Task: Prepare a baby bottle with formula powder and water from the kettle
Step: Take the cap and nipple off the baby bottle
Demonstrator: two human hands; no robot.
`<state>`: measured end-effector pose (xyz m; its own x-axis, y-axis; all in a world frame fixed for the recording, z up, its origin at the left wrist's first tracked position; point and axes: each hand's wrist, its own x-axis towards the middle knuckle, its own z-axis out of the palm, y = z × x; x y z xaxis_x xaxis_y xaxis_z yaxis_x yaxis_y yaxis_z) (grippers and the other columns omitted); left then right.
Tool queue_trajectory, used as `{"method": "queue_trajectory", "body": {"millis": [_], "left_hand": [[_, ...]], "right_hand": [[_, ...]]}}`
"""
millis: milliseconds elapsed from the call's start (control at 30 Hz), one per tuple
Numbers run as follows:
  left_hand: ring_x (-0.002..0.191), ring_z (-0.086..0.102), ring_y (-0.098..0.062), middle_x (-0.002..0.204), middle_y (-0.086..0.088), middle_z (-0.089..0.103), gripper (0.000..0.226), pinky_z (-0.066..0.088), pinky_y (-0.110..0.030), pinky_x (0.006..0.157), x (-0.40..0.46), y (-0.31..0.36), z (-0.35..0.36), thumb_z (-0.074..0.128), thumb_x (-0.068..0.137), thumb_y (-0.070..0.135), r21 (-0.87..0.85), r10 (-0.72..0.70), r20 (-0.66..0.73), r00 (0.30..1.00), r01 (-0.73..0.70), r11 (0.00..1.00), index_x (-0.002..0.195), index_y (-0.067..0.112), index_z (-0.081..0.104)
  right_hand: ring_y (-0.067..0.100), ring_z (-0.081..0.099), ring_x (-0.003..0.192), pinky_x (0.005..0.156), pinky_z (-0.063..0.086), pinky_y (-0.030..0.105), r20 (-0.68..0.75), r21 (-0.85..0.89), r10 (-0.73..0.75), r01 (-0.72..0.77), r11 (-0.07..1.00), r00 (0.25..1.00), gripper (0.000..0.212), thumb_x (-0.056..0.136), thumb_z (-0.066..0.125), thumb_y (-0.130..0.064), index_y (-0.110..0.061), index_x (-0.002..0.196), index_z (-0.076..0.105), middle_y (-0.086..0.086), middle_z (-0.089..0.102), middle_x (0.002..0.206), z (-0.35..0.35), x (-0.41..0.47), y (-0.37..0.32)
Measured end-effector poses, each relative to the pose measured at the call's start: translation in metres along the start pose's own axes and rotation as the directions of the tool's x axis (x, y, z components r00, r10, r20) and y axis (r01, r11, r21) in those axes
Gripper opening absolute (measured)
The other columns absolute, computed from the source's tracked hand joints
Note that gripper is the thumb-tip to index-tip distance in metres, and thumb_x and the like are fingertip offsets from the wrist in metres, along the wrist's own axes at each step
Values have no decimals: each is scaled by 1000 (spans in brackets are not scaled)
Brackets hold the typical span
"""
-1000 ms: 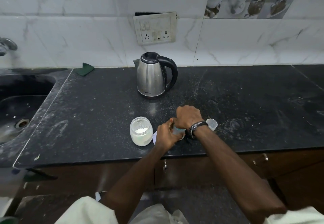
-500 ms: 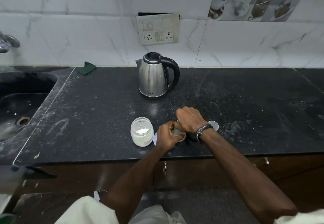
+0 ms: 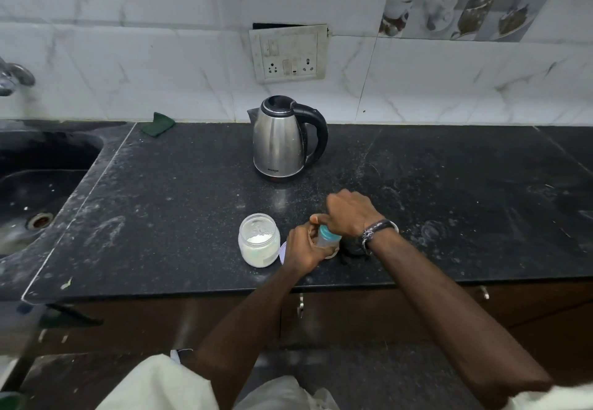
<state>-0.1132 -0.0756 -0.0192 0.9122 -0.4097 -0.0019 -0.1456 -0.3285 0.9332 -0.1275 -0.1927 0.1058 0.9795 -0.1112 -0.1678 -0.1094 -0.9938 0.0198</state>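
While my left hand (image 3: 305, 249) gripped the small clear baby bottle (image 3: 324, 241) near the desk's (image 3: 179, 191) front edge, my right hand's (image 3: 348, 214) fingers curled over its teal collar. Just left stood an open round jar (image 3: 259, 240) part-filled with white powder. The steel kettle (image 3: 282, 140) sat behind, well apart.

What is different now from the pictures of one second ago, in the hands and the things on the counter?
Little changed. The right hand keeps its grip on the top of the baby bottle, now showing more of the teal collar; the left hand still holds the bottle's body. The powder jar and kettle stayed put.
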Motion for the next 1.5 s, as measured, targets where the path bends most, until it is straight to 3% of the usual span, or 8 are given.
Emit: {"method": "queue_trajectory", "body": {"millis": [267, 367, 467, 633, 833, 967, 1200, 1500], "left_hand": [[87, 72, -14, 94, -1, 76, 50, 58, -46, 78, -2, 1, -1, 87, 60, 32, 5, 29, 0, 1000, -29, 1000, 101, 10, 68], [84, 71, -10, 91, 1, 75, 48, 59, -42, 76, -3, 3, -1, 86, 60, 32, 21, 31, 0, 1000, -31, 999, 100, 12, 68], [71, 67, -7, 79, 5, 72, 40, 56, -39, 66, -3, 5, -2, 85, 59, 39, 68, 30, -25, 999, -28, 997, 85, 16, 66], [88, 72, -15, 95, -1, 75, 53, 58, -46, 78, -2, 4, -3, 87, 59, 36, 28, -7, 6, 1000, 7, 1000, 101, 11, 68], [91, 72, -16, 99, -2, 76, 56, 58, -46, 83, -2, 2, -1, 88, 56, 31, -6, -35, 0, 999, 35, 999, 105, 12, 68], [93, 72, -13, 102, -1, 76, 57, 58, -42, 87, -1, 3, 1, 90, 56, 24, 3, -55, -4, 998, 55, 998, 107, 14, 67], [101, 70, -15, 110, -2, 74, 58, 56, -44, 92, -1, 3, 1, 91, 60, 20, 27, -58, 18, 998, 57, 998, 112, 12, 66], [104, 68, -17, 113, -2, 73, 65, 54, -43, 93, -5, 8, 0, 92, 59, 25, 77, -57, 39, 998, 54, 996, 117, 12, 64]], "right_hand": [[34, 63, 102, 74, 48, 37, 152, -33, -128, 134, 990, 980, 34, 83, 70, -18, -9, 115, 61, 16, 61, 117, -9, -6, -6], [32, 61, 103, 75, 46, 37, 174, -31, -139, 146, 989, 975, 50, 79, 77, -32, -14, 120, 56, 11, 57, 118, -7, -7, -4], [31, 62, 105, 78, 47, 37, 90, -102, -46, 55, 993, 995, 49, 87, 64, -51, -14, 119, 59, 12, 62, 118, 1, -7, -9], [34, 63, 105, 74, 45, 36, 78, -85, -85, 91, 992, 993, 28, 90, 62, -26, -8, 112, 62, 16, 63, 119, 0, -5, -12], [31, 61, 104, 81, 51, 37, 84, 86, -95, 88, 992, 992, 39, 78, 74, -18, -23, 114, 62, 10, 63, 118, -22, -7, 7], [29, 63, 106, 88, 54, 40, 28, 276, 49, -54, 960, 998, 51, 74, 80, -22, -21, 122, 63, 9, 64, 123, -26, -9, 35], [29, 62, 102, 78, 47, 33, 67, 233, 249, -258, 938, 966, 36, 72, 83, -30, -21, 102, 67, 10, 64, 115, 34, -17, 59], [29, 60, 111, 84, 50, 35, 52, 178, 185, -191, 965, 981, 43, 76, 75, -25, -12, 114, 61, 12, 65, 118, 74, -20, 54]]}}
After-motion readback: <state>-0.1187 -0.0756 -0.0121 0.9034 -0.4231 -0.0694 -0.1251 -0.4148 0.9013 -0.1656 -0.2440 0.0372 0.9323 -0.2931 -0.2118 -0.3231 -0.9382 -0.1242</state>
